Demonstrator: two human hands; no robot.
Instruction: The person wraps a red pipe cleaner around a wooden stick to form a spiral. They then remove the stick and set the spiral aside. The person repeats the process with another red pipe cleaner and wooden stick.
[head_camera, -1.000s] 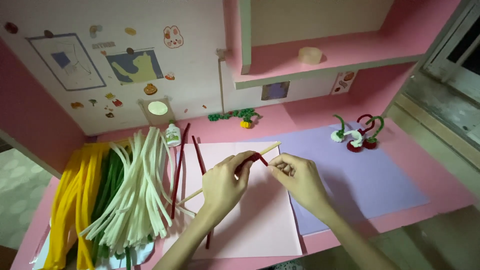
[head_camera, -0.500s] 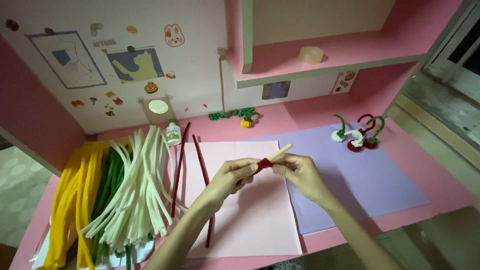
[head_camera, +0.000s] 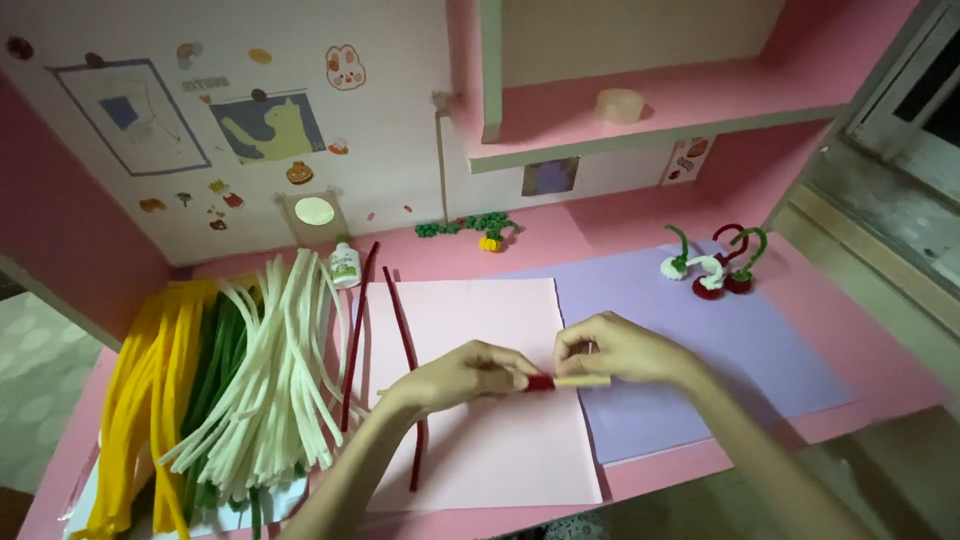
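Both hands are meeting over the middle of the pink desk, just above the pale pink sheet of paper (head_camera: 480, 430). The left hand (head_camera: 462, 375) is pinching its fingertips closed around a thin wooden stick (head_camera: 583, 381), right where a short red pipe cleaner coil (head_camera: 540, 382) is sitting wound tight around it. The right hand (head_camera: 620, 350) is curling over the same stick from the other side, fingers closed on it, with the bare light end of the stick poking out below the thumb. The stick is lying nearly level, held a little above the paper, near the edge where the pink sheet is meeting the lilac sheet of paper (head_camera: 700, 350). Two long dark red pipe cleaners (head_camera: 405, 345) are lying loose on the pink sheet and just beside it, to the left of the hands. Further left, a thick bundle of white pipe cleaners (head_camera: 275, 370) is fanning out, with green pipe cleaners (head_camera: 215, 345) tucked under it and yellow pipe cleaners (head_camera: 150, 390) at the desk's edge. A small white glue bottle (head_camera: 344, 264) is standing behind them near the wall. On the far part of the lilac sheet, a few finished red and white shapes with green stems (head_camera: 712, 265) are sitting together, well apart from the hands.
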